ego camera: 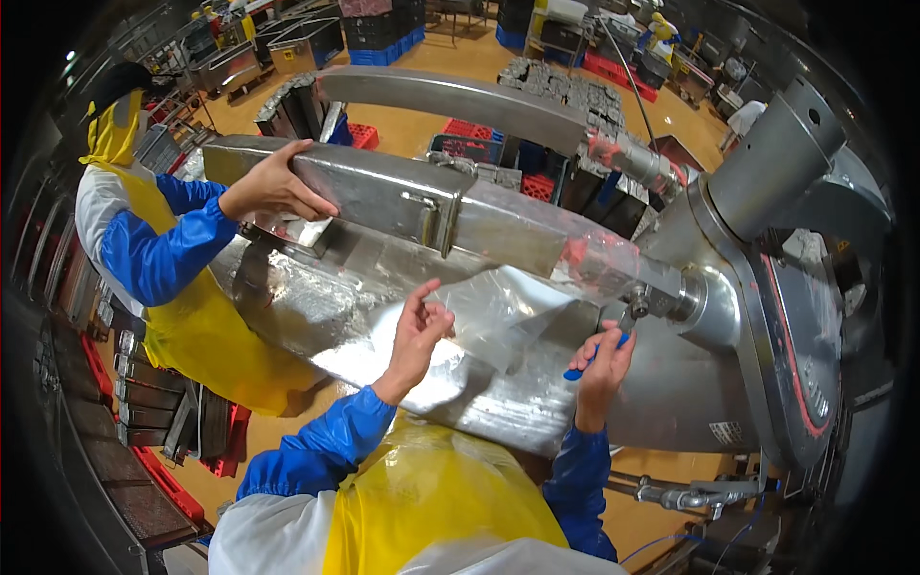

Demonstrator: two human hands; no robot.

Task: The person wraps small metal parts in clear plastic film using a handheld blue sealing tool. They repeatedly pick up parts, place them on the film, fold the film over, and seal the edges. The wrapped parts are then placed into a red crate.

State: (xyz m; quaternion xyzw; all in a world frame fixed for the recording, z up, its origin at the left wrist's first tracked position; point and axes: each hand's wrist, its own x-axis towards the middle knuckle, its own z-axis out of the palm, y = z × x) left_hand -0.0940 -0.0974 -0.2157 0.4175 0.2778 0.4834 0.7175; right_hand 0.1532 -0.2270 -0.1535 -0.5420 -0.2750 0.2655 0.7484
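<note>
My right hand (602, 363) grips a blue-handled tool (575, 374), its metal end up against the pipe fitting (638, 298) at the machine's near outlet. Whether that end is a blade is hard to see. My left hand (417, 334) is raised over the metal table, index finger extended and the others loosely bent. Just beside its fingertips hangs a clear plastic film (496, 309); contact cannot be made out. The film wraps the fitting end of a long rectangular steel mould (388, 180). Pink residue (575, 251) shows through the film there.
A co-worker in a yellow apron (208, 338) stands at left, one hand (284, 183) on the mould's far end. A second steel mould (453, 100) extends from another outlet. The grey machine (726, 287) fills the right. Stacked metal moulds (568, 93) and crates (377, 43) stand beyond.
</note>
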